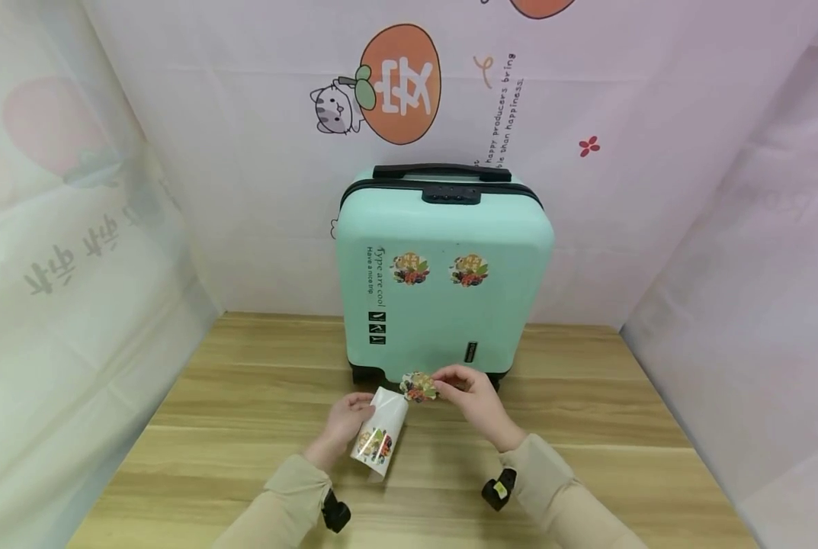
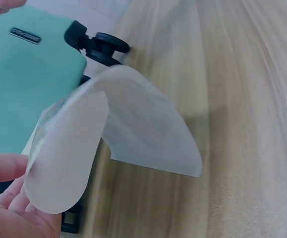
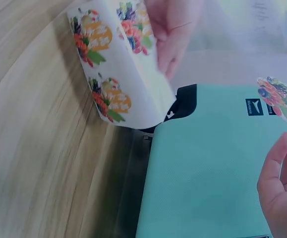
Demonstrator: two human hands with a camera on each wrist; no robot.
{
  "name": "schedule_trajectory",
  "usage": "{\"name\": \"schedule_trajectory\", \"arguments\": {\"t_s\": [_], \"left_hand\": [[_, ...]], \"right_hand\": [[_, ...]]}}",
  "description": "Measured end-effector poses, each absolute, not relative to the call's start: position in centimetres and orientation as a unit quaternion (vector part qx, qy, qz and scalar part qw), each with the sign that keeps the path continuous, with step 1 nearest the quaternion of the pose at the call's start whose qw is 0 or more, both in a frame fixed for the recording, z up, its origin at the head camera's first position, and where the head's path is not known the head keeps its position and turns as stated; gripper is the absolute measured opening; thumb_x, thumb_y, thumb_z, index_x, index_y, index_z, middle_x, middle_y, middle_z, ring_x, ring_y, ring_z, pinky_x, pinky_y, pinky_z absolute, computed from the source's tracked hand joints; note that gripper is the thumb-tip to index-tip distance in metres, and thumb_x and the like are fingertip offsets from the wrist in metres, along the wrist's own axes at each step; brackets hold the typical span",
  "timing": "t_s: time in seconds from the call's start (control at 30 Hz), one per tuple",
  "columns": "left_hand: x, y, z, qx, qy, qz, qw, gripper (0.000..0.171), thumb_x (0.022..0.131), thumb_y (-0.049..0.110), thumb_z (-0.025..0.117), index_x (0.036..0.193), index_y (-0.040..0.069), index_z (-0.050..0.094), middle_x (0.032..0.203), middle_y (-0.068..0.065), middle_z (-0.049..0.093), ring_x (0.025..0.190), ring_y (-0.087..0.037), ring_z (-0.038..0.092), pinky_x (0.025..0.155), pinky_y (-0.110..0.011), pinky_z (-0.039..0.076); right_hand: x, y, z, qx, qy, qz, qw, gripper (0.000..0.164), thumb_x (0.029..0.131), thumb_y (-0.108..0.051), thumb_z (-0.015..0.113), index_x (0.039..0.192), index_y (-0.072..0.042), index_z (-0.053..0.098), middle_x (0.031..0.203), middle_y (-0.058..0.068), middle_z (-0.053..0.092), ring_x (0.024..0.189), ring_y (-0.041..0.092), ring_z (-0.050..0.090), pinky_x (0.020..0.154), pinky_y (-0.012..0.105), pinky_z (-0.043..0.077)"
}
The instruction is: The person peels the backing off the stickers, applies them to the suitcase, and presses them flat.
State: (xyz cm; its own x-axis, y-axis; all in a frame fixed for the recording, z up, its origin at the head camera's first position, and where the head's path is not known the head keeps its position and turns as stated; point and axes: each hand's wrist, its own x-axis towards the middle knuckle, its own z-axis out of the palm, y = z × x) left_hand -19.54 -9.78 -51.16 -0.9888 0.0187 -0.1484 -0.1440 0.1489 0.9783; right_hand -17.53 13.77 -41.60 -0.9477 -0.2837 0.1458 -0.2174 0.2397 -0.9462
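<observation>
My right hand (image 1: pixel 476 398) pinches a colourful fruit sticker (image 1: pixel 418 387) by its right edge, in front of the lower part of a mint green suitcase (image 1: pixel 443 313). Curled in my left hand (image 1: pixel 345 421) is a white sticker sheet (image 1: pixel 385 427), gripped along its left side. Several fruit stickers show on that sheet in the right wrist view, while the left wrist view has its plain white back (image 2: pixel 66 158). On the suitcase's upper front sit two similar stickers, a left one (image 1: pixel 410 269) and a right one (image 1: pixel 469 271).
The suitcase stands upright on a wooden table (image 1: pixel 258 427) against a printed cloth backdrop (image 1: pixel 258 152). Its black handle (image 1: pixel 443 172) is on top, and a black wheel (image 2: pixel 106 47) shows at its base. Cloth walls rise on both sides.
</observation>
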Motion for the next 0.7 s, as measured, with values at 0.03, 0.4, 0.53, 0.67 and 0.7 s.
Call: {"name": "schedule_trajectory", "arguments": {"t_s": [0.03,0.4,0.53,0.67,0.7], "left_hand": [[-19.6,-9.8,-51.4,-0.043,0.756,0.65,0.062,0.032,0.089,0.002,0.056,0.118,-0.013,0.053,0.107,-0.029,0.064,0.078,-0.02,0.065,0.07,-0.032,0.055],[-20.2,-11.0,-52.6,-0.045,0.793,0.606,0.052,0.032,0.085,0.0,0.057,0.114,-0.015,0.056,0.103,-0.029,0.063,0.082,-0.024,0.063,0.07,-0.031,0.055],[-20.3,-12.0,-52.5,-0.027,0.793,0.606,0.049,0.03,0.087,0.0,0.055,0.113,-0.017,0.055,0.104,-0.031,0.062,0.085,-0.028,0.063,0.071,-0.032,0.055],[-20.4,-12.8,-51.7,-0.036,0.787,0.615,0.042,0.031,0.09,0.002,0.055,0.114,-0.018,0.053,0.107,-0.031,0.061,0.091,-0.03,0.062,0.076,-0.034,0.055],[-20.4,-13.0,-51.3,-0.039,0.786,0.616,0.038,0.032,0.09,0.003,0.055,0.115,-0.017,0.053,0.108,-0.031,0.06,0.092,-0.031,0.062,0.079,-0.036,0.055]], "right_hand": [[-17.5,13.8,-41.6,-0.152,0.781,-0.605,0.038,0.024,0.094,-0.019,0.06,0.109,-0.002,0.064,0.105,0.016,0.063,0.089,0.021,0.062,0.078,0.028,0.053],[-17.8,13.7,-41.3,-0.124,0.778,-0.613,0.058,0.023,0.094,-0.018,0.059,0.109,-0.002,0.064,0.106,0.013,0.063,0.09,0.019,0.061,0.081,0.032,0.053],[-17.9,13.6,-40.9,-0.127,0.785,-0.603,0.064,0.022,0.094,-0.017,0.058,0.11,-0.003,0.065,0.107,0.012,0.063,0.091,0.018,0.06,0.079,0.031,0.053],[-18.0,13.6,-40.8,-0.137,0.786,-0.598,0.075,0.023,0.095,-0.017,0.057,0.11,-0.002,0.064,0.108,0.013,0.062,0.092,0.019,0.06,0.08,0.031,0.052],[-18.1,13.6,-40.8,-0.139,0.787,-0.597,0.077,0.023,0.095,-0.017,0.057,0.11,-0.001,0.064,0.108,0.014,0.062,0.092,0.019,0.06,0.08,0.031,0.052]]}}
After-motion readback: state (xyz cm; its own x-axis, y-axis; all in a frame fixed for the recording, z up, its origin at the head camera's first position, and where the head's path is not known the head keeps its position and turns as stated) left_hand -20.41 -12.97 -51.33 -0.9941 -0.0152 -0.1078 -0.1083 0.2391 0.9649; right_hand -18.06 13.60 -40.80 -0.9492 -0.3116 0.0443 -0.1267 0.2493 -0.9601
